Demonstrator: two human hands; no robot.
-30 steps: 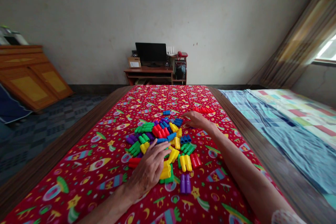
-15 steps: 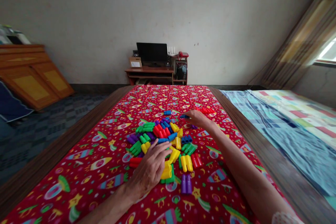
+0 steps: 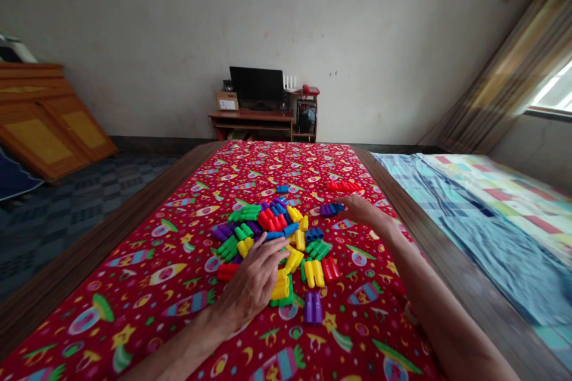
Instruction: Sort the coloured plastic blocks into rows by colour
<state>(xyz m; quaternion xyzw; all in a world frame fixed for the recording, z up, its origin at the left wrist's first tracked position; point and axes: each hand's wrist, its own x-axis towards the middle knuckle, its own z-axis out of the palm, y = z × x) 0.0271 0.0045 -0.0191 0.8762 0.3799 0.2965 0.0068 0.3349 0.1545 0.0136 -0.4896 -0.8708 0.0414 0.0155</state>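
Several bright plastic toy blocks lie in a loose heap, each shaped like short joined tubes. My left hand [image 3: 254,274] rests over the near left side of the heap with its fingers stretched out. It lies beside a yellow block [image 3: 280,286] and a red block [image 3: 227,272], which it partly hides. Right of the heap, my right hand [image 3: 360,209] pinches a blue block [image 3: 337,208] at its right end. That block sits against a purple block [image 3: 326,210]; whether the two are joined I cannot tell.
A row of red blocks [image 3: 343,186] lies beyond my right hand, and a lone blue block [image 3: 282,189] behind the heap. A purple block [image 3: 313,308] lies nearest me. The red patterned cloth [image 3: 179,321] covers the table. A bed [image 3: 504,238] stands at the right.
My right hand has moved right and slightly nearer with the blue block, which is now beside the purple one. My left hand has stayed on the heap. The view has shifted slightly.
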